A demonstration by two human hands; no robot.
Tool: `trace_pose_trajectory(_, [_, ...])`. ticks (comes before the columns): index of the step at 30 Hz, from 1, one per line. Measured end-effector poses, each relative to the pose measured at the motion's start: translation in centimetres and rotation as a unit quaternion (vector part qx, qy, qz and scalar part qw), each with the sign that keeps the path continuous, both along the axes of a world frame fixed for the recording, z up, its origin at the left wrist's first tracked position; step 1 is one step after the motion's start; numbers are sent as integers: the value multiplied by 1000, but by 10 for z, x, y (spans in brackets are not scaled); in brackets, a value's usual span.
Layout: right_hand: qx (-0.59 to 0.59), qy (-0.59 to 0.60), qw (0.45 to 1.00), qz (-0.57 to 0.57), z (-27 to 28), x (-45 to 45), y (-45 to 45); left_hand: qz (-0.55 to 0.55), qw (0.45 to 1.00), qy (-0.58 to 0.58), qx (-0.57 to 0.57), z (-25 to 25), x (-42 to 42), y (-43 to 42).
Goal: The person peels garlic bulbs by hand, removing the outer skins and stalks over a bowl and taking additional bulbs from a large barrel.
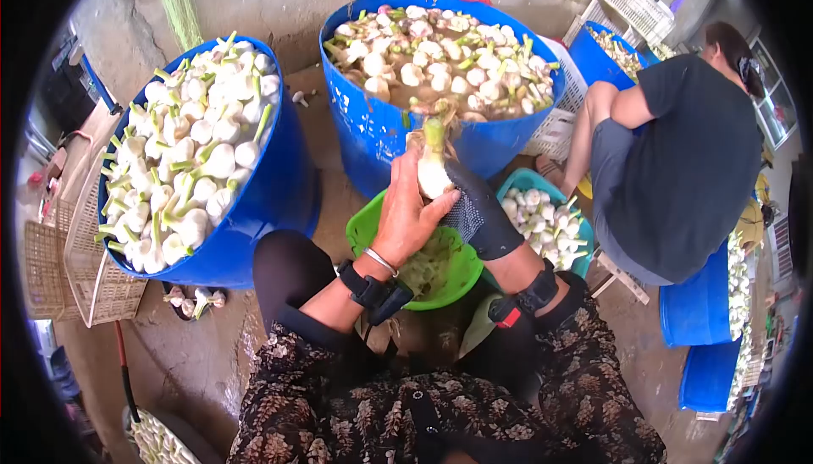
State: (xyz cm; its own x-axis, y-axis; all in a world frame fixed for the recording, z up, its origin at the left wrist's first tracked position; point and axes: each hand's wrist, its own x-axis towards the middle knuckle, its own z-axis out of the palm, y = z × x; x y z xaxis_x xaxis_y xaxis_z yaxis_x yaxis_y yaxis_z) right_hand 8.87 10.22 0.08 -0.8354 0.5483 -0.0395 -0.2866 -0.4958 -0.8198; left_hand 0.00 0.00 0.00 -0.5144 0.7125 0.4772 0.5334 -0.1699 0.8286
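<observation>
Between my two hands, above a green basin, a white garlic bulb stands upright with its green stem stub pointing up. My left hand is bare, with a bracelet at the wrist, and its fingers and thumb press on the bulb's left and lower side. A dark glove with pale dots covers my right hand, which grips the bulb from the right. Loose brownish skin hangs about the top of the bulb. Pale peelings lie in the basin below my hands.
A blue tub of garlic in murky water stands ahead, another heaped blue tub at left. Right of the basin is a teal basin of bulbs. A person in dark clothes sits at right near more blue tubs. Crates stand far left.
</observation>
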Motion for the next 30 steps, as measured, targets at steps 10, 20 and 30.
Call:
trace_pose_trajectory(10, [408, -157, 899, 10, 23, 57, 6, 30, 987, 95, -127, 8, 2, -14])
trace_pose_trajectory(20, [316, -127, 940, 31, -2, 46, 16, 77, 952, 277, -106, 6, 4, -11])
trace_pose_trajectory(30, [241, -134, 957, 87, 13, 53, 32, -186, 947, -258, -51, 0, -14, -19])
